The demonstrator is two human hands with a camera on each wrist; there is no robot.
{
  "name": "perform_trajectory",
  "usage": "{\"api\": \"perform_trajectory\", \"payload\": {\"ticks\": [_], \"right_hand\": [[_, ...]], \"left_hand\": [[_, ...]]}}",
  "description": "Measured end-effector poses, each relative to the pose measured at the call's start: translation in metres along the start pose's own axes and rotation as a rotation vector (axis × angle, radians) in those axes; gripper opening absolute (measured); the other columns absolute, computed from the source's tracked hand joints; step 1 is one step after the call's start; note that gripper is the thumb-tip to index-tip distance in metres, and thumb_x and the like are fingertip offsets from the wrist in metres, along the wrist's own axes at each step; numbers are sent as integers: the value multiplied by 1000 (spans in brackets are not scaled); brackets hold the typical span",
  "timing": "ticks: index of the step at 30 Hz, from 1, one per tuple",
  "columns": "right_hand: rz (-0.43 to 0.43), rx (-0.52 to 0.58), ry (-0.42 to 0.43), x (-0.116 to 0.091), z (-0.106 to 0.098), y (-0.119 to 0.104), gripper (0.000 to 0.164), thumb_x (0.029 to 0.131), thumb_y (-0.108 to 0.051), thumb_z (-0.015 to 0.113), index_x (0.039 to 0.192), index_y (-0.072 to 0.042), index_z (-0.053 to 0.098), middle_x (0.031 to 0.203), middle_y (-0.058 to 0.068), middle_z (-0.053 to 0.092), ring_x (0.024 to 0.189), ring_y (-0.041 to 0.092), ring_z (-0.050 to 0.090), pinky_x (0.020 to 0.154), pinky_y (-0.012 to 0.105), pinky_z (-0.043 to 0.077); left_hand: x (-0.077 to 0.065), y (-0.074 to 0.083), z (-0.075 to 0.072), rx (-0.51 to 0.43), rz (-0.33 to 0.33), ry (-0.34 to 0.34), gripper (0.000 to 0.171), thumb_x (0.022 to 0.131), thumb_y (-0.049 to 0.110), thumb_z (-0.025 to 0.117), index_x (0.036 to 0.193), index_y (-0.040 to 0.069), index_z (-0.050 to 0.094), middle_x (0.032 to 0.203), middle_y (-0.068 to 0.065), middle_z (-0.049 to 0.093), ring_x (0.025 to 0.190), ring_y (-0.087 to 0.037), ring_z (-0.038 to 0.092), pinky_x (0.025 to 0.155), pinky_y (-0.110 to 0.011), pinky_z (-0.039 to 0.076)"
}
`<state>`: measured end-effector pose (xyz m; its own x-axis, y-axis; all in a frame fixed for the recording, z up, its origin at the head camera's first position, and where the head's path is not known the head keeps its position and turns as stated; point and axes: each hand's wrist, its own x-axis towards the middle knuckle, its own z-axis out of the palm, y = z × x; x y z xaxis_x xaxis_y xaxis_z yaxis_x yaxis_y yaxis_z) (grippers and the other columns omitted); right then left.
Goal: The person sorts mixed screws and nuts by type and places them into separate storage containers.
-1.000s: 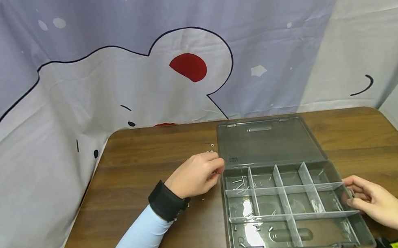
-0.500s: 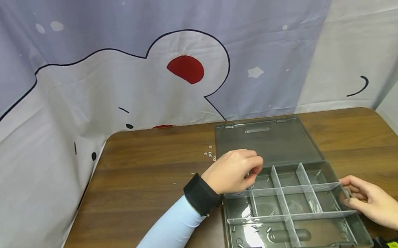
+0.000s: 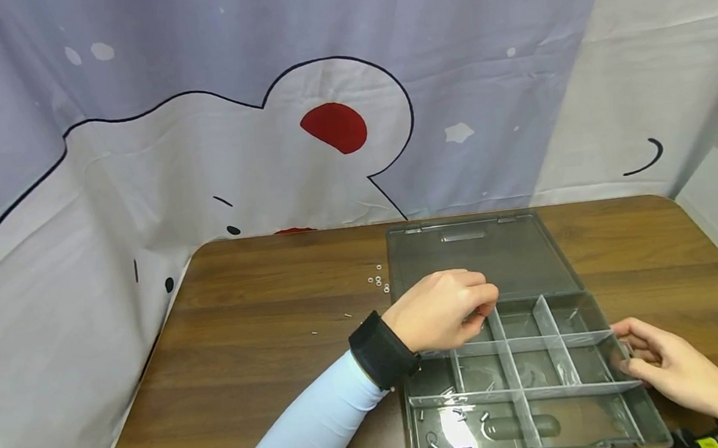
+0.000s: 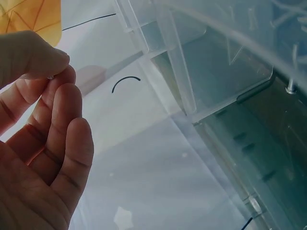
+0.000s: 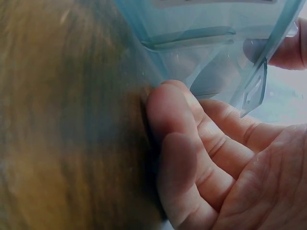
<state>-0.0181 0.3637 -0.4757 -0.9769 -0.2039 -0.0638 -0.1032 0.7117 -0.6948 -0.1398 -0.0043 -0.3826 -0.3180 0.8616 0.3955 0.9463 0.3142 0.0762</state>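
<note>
The left hand (image 3: 442, 308) pinches a tiny shiny bit (image 4: 51, 77) above the back row of the gray box (image 3: 590, 416). The right hand (image 3: 678, 369) holds the box's right side. Tiny rings (image 3: 386, 289) lie on the table (image 3: 254, 413) by the lid (image 3: 501, 245).

The left hand (image 4: 48, 124) pinches a tiny shiny bit (image 4: 51, 77), too small to name for sure. Near it is a clear box (image 4: 189, 96) with thin pins (image 4: 291, 86) inside. A pale cloth (image 4: 139, 158) has a black curved line (image 4: 125, 78).
</note>
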Motion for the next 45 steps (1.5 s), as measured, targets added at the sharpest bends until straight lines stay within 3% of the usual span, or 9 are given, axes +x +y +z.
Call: {"api": "perform_trajectory", "payload": {"ticks": [8,15,17,20,22,27,34,37,45], "right_hand": [[7,0,-4,-1,0,-2,37,97,-3,65,132,0,54,131,34,61,99,-21,52,66,25,56],[-10,10,14,0,1,-1,36,96,-3,67,130,-3,56,122,-18,63,99,-19,55,65,26,56],[-8,10,11,0,1,-1,36,96,-3,67,130,-3,56,122,-18,63,99,-19,55,65,26,56],[5,9,-4,0,0,-3,36,97,-3,65,131,0,55,127,11,68,98,-19,55,65,26,56],[17,9,-19,0,0,-4,36,98,-4,64,132,1,53,129,31,62,98,-20,54,65,26,56],[21,17,-27,0,0,-5,36,98,-3,63,132,3,52,130,33,61,97,-20,55,65,26,56],[-33,41,10,0,2,-1,35,95,-1,66,129,-2,55,116,-35,57,96,-16,60,62,26,55],[-43,38,17,0,2,-1,35,95,-1,67,128,-3,56,115,-43,50,97,-16,60,62,25,55],[-5,9,-2,-1,1,-2,36,96,-4,66,130,-1,54,126,28,65,98,-19,56,63,26,56]], "left_hand": [[0,-1,-3,3,-3,-1,18,82,5,62,78,21,57,73,11,47,70,-3,48,67,-19,41],[-4,-2,-4,0,-32,-58,13,87,21,72,99,21,67,94,7,64,86,-6,60,79,-21,49],[-7,-1,-4,9,-66,-120,53,88,46,75,132,21,63,133,-1,64,118,-13,63,100,-28,50],[-13,2,-5,26,-122,-219,114,78,82,67,165,24,24,174,-6,18,157,-27,31,125,-44,33],[-17,3,-5,37,-152,-262,122,75,90,60,168,26,11,176,-3,-1,162,-29,14,129,-49,22],[-30,2,-10,65,-193,-287,121,76,92,56,168,27,11,176,-2,0,162,-27,12,130,-49,18],[-62,-15,-18,71,-257,-269,118,76,91,56,167,25,20,175,-4,12,162,-27,17,128,-52,24],[-80,-26,-22,58,-287,-257,117,76,90,58,166,24,22,175,-6,16,161,-29,20,127,-53,25],[-124,-54,-31,25,-374,-254,105,83,76,66,164,20,31,170,-10,30,156,-33,32,124,-55,31]]}}
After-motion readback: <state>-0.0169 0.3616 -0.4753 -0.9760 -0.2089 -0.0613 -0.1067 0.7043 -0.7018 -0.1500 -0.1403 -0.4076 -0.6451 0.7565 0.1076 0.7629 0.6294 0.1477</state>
